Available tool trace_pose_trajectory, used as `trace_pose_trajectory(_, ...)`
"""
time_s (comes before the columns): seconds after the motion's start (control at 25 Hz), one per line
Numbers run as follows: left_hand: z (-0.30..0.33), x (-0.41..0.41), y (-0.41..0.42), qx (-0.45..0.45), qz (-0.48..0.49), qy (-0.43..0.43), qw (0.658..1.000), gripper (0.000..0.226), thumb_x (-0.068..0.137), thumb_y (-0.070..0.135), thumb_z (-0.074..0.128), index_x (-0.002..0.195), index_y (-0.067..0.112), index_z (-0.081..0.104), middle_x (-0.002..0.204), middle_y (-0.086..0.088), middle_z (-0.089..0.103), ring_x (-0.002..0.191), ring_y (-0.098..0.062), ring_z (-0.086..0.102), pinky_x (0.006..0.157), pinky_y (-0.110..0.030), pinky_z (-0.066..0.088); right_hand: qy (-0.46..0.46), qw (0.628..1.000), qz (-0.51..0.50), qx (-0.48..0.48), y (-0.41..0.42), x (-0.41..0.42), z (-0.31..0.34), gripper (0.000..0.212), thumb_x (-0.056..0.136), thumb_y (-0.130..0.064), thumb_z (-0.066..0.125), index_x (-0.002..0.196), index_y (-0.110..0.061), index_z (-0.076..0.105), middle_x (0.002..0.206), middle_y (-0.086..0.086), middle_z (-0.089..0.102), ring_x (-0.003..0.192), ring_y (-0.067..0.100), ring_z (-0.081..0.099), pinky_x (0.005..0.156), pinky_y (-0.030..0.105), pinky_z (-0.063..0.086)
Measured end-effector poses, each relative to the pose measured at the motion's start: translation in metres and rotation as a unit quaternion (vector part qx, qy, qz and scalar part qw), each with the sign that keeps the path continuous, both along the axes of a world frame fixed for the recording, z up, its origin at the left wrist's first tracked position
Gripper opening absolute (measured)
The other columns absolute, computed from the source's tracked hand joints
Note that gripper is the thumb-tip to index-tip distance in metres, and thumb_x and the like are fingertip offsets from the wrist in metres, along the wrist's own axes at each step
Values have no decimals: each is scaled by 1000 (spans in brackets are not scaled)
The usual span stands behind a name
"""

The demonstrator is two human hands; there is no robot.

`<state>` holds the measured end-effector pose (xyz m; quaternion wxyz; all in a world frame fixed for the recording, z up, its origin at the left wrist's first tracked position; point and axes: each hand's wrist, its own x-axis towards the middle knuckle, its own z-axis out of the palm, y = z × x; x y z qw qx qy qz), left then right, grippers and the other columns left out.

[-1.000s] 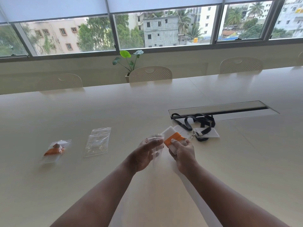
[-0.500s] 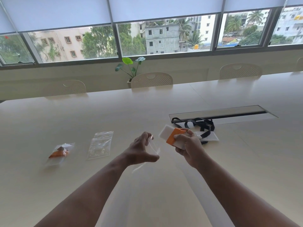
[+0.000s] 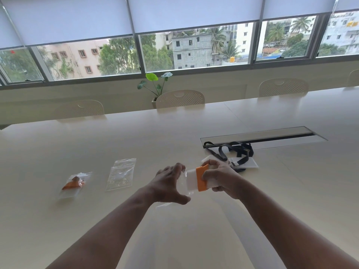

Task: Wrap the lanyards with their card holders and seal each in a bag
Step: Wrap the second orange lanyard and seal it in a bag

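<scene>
Orange lanyard bundle (image 3: 201,177): an orange strap wound round a white card holder (image 3: 191,178), held above the counter (image 3: 174,133) between both hands, near the front middle of the view.
Right hand (image 3: 223,177): its grip is curled round the right part of the bundle, thumb on the orange band, fingers behind the card.
Left hand (image 3: 169,187): spread wide, thumb low and fingers high, pinching a clear bag (image 3: 183,184) just left of the bundle; the bag's film is thin and blurred, so its mouth cannot be told exactly.
Bundle and bag: the white end of the card holder touches or overlaps the film; how far inside it sits I cannot tell.
Sealed bag (image 3: 74,184): lies on the counter to the far left, with an orange lanyard and card inside.
Empty zip bag (image 3: 121,174): flat on the counter between the sealed bag and the left hand, apart from both.
Black lanyard (image 3: 233,152): loose and looped on the counter behind the right hand, its clip joined to a clear card holder (image 3: 245,164).
Cable slot (image 3: 262,136): a long recessed strip in the counter just beyond the black lanyard.
Far side: pale chairs (image 3: 180,99) along the counter's far edge, a potted plant (image 3: 155,84) under the windows.
</scene>
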<state>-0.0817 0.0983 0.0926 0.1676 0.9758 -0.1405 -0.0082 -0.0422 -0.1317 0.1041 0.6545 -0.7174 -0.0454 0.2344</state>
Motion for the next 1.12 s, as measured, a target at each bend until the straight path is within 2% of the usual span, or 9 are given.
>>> trace_pose_trajectory(0.12, 0, -4, -4, 18, -18, -1, 1000, 88, 58, 69, 74, 126, 36, 29, 108, 14, 42, 103, -13, 41, 94, -31, 32, -8, 999, 19, -49, 0, -1, 2, 45, 73, -8, 75, 113, -26, 64, 108, 11, 62, 91, 27, 60, 63, 30, 47)
trace_pose_trajectory(0.24, -2, -8, -10, 23, -25, 5, 999, 93, 59, 69, 76, 131, 36, 27, 113, 16, 39, 104, -12, 37, 95, -29, 29, -14, 997, 14, -70, 3, -2, 2, 45, 75, -8, 76, 113, -27, 61, 101, 7, 62, 86, 22, 58, 61, 27, 44)
trace_pose_trajectory(0.4, -4, -10, -17, 26, -23, 4, 999, 94, 61, 68, 75, 133, 34, 26, 116, 14, 41, 107, -14, 38, 97, -30, 31, -17, 998, 10, -66, 9, -4, -1, 43, 77, -5, 75, 111, -27, 59, 96, 5, 62, 83, 20, 57, 56, 23, 42)
trace_pose_trajectory(0.64, -8, -10, -21, 9, -9, -10, 1000, 92, 60, 68, 73, 131, 32, 27, 120, 9, 46, 109, -16, 40, 99, -34, 35, -10, 998, 24, -54, 15, -6, -11, 46, 75, -6, 80, 113, -22, 60, 107, 9, 66, 93, 24, 64, 65, 28, 52)
trace_pose_trajectory(0.84, -14, -9, -28, 10, -7, -28, 1000, 91, 56, 67, 70, 128, 33, 27, 116, 13, 43, 106, -13, 38, 93, -30, 30, -31, 997, 46, -50, 20, -7, -20, 41, 68, -10, 84, 100, -23, 61, 94, 7, 67, 81, 20, 62, 60, 27, 51)
trace_pose_trajectory(1.0, -17, -8, -31, 12, -5, -27, 1000, 88, 55, 63, 70, 127, 33, 27, 110, 15, 36, 101, -10, 35, 93, -29, 28, -54, 994, 72, -61, 22, -8, -24, 45, 72, -12, 88, 102, -19, 55, 87, 6, 66, 71, 14, 63, 57, 25, 51)
trace_pose_trajectory(1.12, -18, -8, -27, 8, 8, -25, 1000, 85, 57, 63, 69, 125, 33, 29, 111, 14, 40, 102, -12, 38, 94, -31, 32, -36, 997, 61, -31, 21, -9, -26, 45, 72, -19, 86, 105, -20, 54, 91, 5, 68, 77, 16, 65, 64, 29, 53)
